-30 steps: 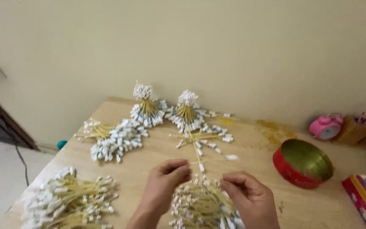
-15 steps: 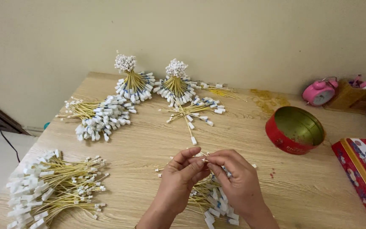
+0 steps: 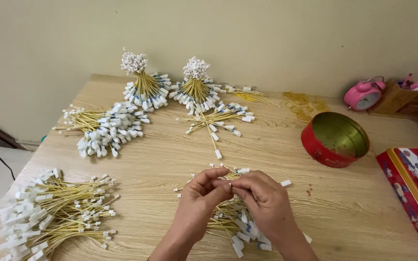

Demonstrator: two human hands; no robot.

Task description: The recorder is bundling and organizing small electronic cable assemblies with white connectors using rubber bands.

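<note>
Fingertips of both my hands meet low over the pale wooden table [image 3: 286, 159], just above a loose heap of thin yellow wires with small white plastic connectors [image 3: 233, 224]. My left hand [image 3: 200, 200] has thumb and forefinger pressed together, and my right hand [image 3: 263, 200] pinches against it from the other side — whatever they nip is too small to make out, though it sits right at the top edge of the heap. The rest of that heap lies under my palms and wrists, touching the table.

Off to my left lies a larger spread bundle of the same yellow wires with white tags [image 3: 49, 215] — well apart from my hands. Farther back two tied wire bunches [image 3: 170, 87] stand upright. A round red tin with a gold inside [image 3: 335, 140] rests to my right.
</note>
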